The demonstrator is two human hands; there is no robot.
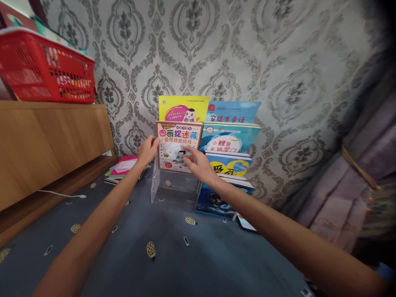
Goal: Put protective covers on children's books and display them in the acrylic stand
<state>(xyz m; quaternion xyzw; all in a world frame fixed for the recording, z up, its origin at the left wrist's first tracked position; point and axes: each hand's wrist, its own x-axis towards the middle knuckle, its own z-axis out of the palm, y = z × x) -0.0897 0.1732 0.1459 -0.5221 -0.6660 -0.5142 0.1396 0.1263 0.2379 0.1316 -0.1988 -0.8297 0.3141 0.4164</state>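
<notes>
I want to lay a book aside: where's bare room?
The dark cloth lies bare between left forearm and right forearm, in front of the clear rack. Crowded: the rack's right side, packed with books, and beside the cabinet, where a book stack lies.

Red basket (66,78) on wooden cabinet (55,148), curtain (338,202), wallpaper (229,53)

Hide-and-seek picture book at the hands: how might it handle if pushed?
The hide-and-seek picture book is probably fairly stiff: its cover looks flat, without sagging. It might tip, being on edge at the clear stand. Weight is unclear: its thickness is hidden.
</notes>
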